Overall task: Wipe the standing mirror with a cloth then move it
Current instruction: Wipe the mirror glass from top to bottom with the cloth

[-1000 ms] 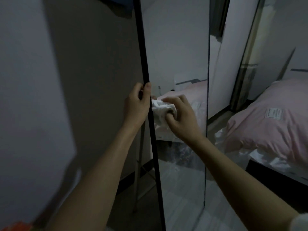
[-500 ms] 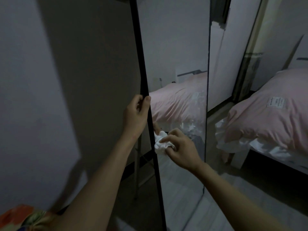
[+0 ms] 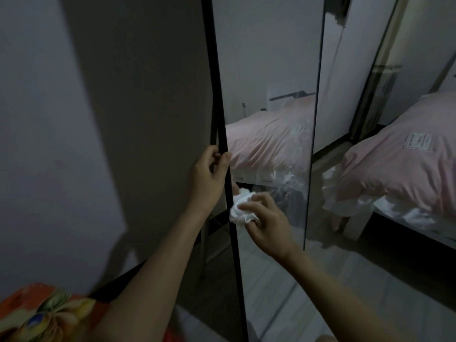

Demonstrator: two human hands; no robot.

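White cloth (image 3: 243,210) is bunched up in the right hand (image 3: 267,224), fingers curled round it and pressing it to the glass of the standing mirror (image 3: 269,99), low on the pane and right beside the black frame edge (image 3: 217,95). From the one head view, the left hand (image 3: 208,180) is gripping that frame edge a little higher, thumb on the front and fingers wrapped behind, steadying the whole thing. The mirror is standing upright near the grey wall (image 3: 49,119), its rear support leg (image 3: 203,245) showing behind, and the glass is reflecting the pink bed (image 3: 399,164) off to the right. I'm judging the wiping as under way, not finished: pale smears are showing on the glass beside the cloth, and the lower stretch is looking untouched. Moving the mirror is not yet started, by the look of it; both feet seem planted, though the base is out of sight.
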